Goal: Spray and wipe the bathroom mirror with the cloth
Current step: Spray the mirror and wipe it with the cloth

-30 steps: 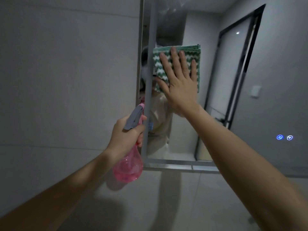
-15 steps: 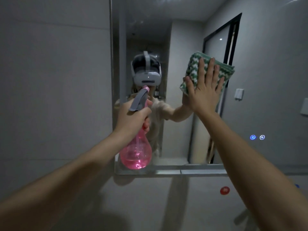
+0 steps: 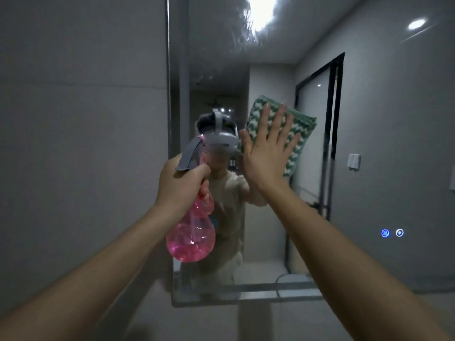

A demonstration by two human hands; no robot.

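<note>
The mirror (image 3: 369, 156) is taking up the right part of the view, its left edge running down beside a grey tiled wall (image 3: 81, 143) and its bottom edge lying near the foot of the frame. It is reflecting a ceiling light as a bright smear at the top, a dark-framed door (image 3: 332, 134) on the right, a wall switch (image 3: 353, 161), and the person wearing a white headset (image 3: 221, 136). Two small blue-lit buttons (image 3: 392, 233) are glowing low on the right of the glass.

The right hand (image 3: 267, 153) is pressing flat against the cloth (image 3: 293, 129), fingers straight and spread, the palm and fingers holding it against the mirror. The cloth is green with a white zigzag weave, looking folded, and is sitting tilted near the middle of the glass, just right of the reflected headset, with its upper and right parts showing past the fingers.

The left hand (image 3: 182, 185) is gripping the neck of the bottle (image 3: 190, 232), fingers curled tight round it. The bottle is clear pink with a round belly hanging below the fist and a grey trigger head above it, and it is being held upright in front of the mirror's left edge. Whether a finger is lying on the trigger cannot be told.
</note>
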